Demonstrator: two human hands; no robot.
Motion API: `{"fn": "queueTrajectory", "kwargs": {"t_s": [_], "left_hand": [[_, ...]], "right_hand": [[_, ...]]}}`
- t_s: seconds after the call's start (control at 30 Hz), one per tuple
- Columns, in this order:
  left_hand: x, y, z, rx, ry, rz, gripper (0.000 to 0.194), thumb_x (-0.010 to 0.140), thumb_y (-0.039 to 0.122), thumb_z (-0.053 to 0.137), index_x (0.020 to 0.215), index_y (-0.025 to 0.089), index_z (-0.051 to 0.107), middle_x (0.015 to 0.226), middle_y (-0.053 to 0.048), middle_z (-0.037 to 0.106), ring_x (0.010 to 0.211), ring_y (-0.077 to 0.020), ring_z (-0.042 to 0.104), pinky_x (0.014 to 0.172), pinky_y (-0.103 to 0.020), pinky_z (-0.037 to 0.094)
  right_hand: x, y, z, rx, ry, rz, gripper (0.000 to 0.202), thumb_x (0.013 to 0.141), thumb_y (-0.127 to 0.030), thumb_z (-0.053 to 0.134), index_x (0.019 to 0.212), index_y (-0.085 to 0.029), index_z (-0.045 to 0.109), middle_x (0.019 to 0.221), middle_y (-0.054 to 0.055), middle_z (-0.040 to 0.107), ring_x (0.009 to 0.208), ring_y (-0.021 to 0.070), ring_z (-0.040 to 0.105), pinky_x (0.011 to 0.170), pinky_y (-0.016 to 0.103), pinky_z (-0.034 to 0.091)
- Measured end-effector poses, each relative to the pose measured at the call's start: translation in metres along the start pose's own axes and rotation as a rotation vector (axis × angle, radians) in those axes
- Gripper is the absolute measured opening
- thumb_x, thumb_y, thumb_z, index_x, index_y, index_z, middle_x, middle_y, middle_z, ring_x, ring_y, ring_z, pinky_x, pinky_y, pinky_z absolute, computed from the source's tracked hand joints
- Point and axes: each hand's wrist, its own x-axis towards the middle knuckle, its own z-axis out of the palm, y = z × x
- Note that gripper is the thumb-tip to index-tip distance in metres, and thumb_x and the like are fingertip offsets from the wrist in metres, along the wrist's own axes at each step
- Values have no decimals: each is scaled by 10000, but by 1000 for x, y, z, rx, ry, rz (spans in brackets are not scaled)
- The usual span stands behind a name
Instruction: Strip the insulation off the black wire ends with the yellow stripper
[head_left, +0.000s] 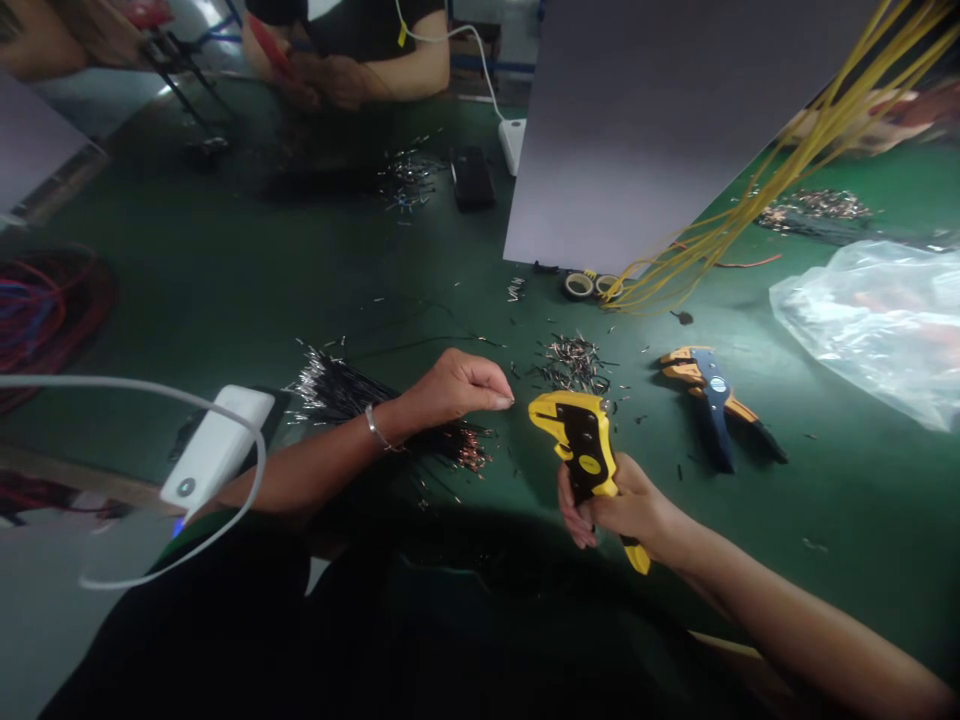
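Note:
My right hand is wrapped round the handles of a yellow and black wire stripper, its jaws pointing up and left. In front of those jaws my left hand is closed in a pinch; whatever the fingertips hold is too small to make out. Beneath my left hand and wrist lies a bundle of black wires, with silvery ends at the left and bare copper ends at the right. Just beyond the stripper is a heap of short wire scraps.
A blue and orange wire stripper rests to the right, near a clear plastic bag. Yellow wires hang over a grey panel, near tape rolls. A white power bank is at left. Co-workers' hands are across the table.

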Motion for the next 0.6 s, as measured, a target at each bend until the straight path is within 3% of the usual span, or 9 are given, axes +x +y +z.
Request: {"fn": "queueTrajectory", "kwargs": {"t_s": [0.2,0.43,0.6], "left_hand": [[2,0,-3,60,2,24,68,685,202,679,655,156,719,590,2,658,553,-78,554,523,-187,415],[1,-2,-1,38,35,27,68,681,211,690,668,153,725,616,-11,677,571,-89,574,535,-193,429],[3,-4,-3,30,39,32,67,676,211,700,666,150,727,613,-14,676,569,-92,572,533,-195,425]], "right_hand": [[6,1,-2,10,2,-25,145,547,-61,518,647,-149,574,514,-31,537,412,109,489,434,263,434],[10,1,-2,176,-42,-71,173,546,-42,526,675,-142,584,519,-29,535,394,109,475,421,281,436],[9,0,3,236,-75,-21,193,509,-22,522,648,-144,577,515,-37,539,378,97,456,396,258,416]]}}
